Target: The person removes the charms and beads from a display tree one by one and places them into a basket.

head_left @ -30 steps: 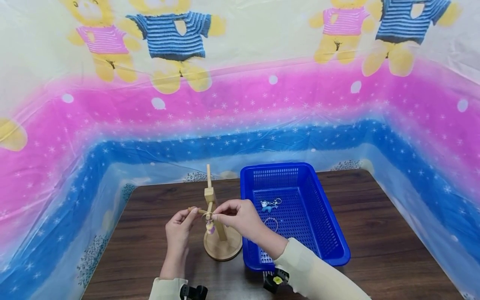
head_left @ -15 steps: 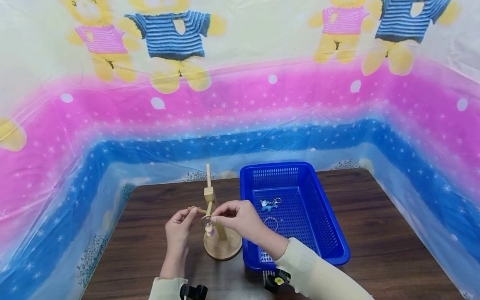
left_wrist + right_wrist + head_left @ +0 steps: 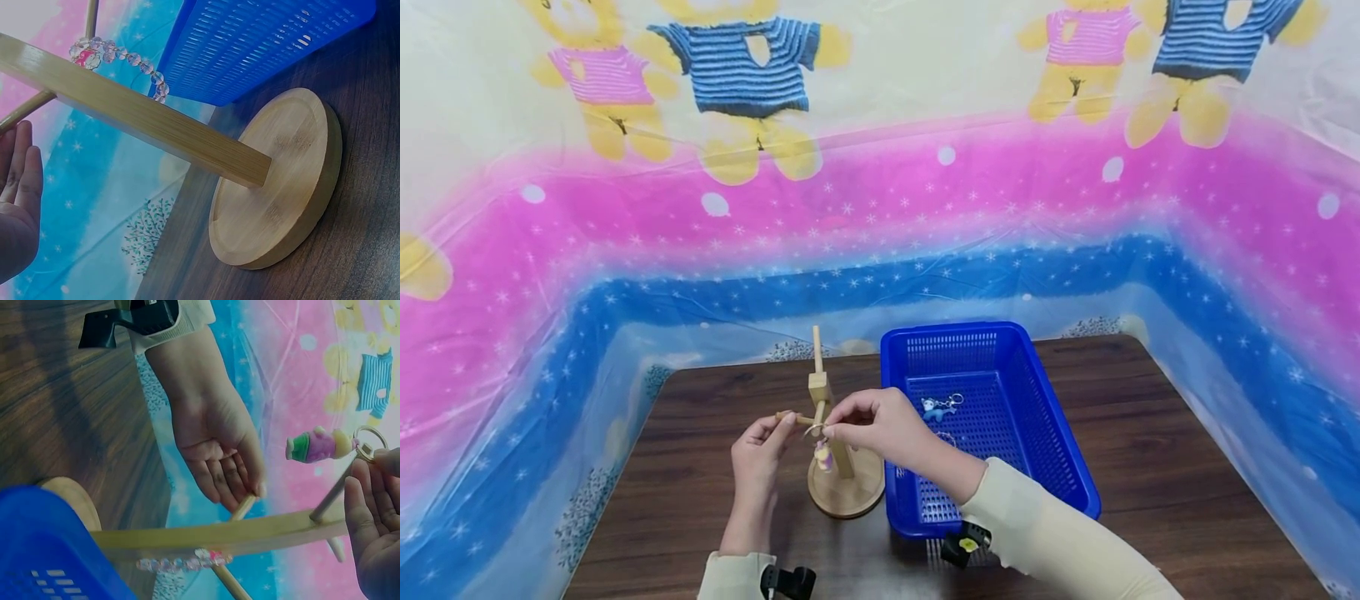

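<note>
A wooden stand (image 3: 842, 458) has a round base, an upright post and several pegs. My left hand (image 3: 758, 454) pinches the end of one peg (image 3: 244, 507) between thumb and fingers. With thumb and index finger, my right hand (image 3: 880, 427) pinches the metal ring (image 3: 382, 442) of a keychain right at the tip of another peg (image 3: 330, 494). From the ring dangles a small figure (image 3: 315, 445) in purple and green with a yellow head. A pink beaded bracelet (image 3: 133, 58) hangs on the stand's other side, hidden in the head view.
Right of the stand, a blue perforated basket (image 3: 1060, 442) sits on the dark wood table (image 3: 685, 467). Inside lie a blue-and-white keychain (image 3: 937, 408) and a beaded bracelet (image 3: 949, 437), partly hidden by my right hand. A printed cloth (image 3: 880, 208) surrounds the table.
The keychain ring has shifted slightly up towards the peg tip, its figure swinging a little. My right hand has risen slightly and its forearm moved right. The left hand stays put.
</note>
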